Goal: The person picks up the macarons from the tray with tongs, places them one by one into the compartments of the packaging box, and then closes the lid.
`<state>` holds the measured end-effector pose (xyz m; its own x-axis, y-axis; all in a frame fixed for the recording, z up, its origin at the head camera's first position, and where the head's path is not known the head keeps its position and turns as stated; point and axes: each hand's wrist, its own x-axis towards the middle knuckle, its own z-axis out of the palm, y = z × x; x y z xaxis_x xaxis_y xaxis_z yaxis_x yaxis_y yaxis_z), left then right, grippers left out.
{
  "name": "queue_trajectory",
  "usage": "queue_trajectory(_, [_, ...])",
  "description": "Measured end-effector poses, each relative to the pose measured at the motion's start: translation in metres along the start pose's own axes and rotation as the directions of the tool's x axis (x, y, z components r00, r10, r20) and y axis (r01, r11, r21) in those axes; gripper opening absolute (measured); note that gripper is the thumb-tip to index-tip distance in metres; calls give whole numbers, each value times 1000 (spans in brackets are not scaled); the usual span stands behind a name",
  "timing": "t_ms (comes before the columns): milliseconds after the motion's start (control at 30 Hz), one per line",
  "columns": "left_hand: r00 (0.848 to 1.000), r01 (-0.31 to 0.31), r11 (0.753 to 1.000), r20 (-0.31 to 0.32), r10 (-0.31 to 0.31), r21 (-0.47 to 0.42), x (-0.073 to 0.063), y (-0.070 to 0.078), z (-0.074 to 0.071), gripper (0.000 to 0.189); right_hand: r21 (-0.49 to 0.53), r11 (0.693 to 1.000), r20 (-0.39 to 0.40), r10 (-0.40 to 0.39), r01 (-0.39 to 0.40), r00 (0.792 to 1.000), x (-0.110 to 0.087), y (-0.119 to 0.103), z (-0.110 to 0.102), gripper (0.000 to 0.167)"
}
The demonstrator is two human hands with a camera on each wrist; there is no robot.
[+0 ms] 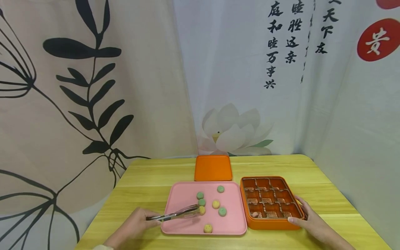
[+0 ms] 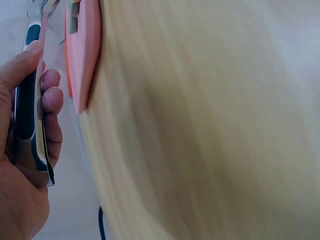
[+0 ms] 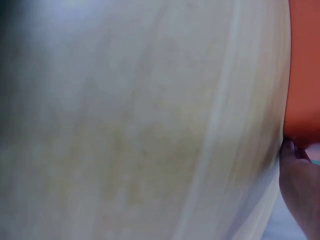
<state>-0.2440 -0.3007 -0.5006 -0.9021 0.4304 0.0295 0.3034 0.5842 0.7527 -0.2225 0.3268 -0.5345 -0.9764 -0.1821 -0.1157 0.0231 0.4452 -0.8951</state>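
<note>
In the head view my left hand [image 1: 139, 219] grips metal tongs [image 1: 175, 214] by the handle, with dark inlays showing in the left wrist view. The tongs reach over the pink tray [image 1: 182, 194], their tips right at a yellow ball [image 1: 202, 210]. Beside it lie a green ball [image 1: 201, 202] and several other green and yellow ones. My right hand [image 1: 309, 219] holds the front right corner of the orange box [image 1: 270, 224], thumb on the front rim and fingers along the side. The box has a clear divided insert; a small pinkish piece [image 1: 255, 215] sits in its front left compartment.
A flat orange lid [image 1: 213, 168] lies behind the tray on the wooden table [image 1: 150, 173]. The tray stands close against the box's left side. A printed curtain [image 1: 156, 86] hangs behind the table and along its right side.
</note>
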Motion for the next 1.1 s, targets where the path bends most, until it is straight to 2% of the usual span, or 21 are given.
queue_trajectory(167, [1000, 1, 1000, 9, -1, 4, 14, 13, 2, 23, 6, 1000, -15, -17, 17, 1000, 0, -1, 0, 91])
queue_trajectory(467, [996, -87, 996, 27, 87, 8, 52, 40, 19, 15, 45, 998, -8, -35, 35, 999, -2, 0, 0, 89])
queue_trajectory(733, [986, -167, 986, 19, 168, -12, 87, 69, 53, 10, 82, 997, 22, -13, 11, 1000, -5, -2, 0, 91])
queue_trajectory(900, [976, -215, 977, 36, 215, -1, 108, 92, 77, 6, 71, 997, 13, -8, 7, 1000, -6, -1, 1, 91])
queue_trajectory(967, [973, -228, 974, 45, 228, 7, 116, 101, 86, 7, 64, 998, 6, -6, 6, 1000, -6, 0, 2, 91])
queue_trajectory(1100, [975, -216, 976, 52, 216, -7, 130, 119, 101, 12, 64, 998, -5, -3, 3, 1000, -5, 0, 4, 91])
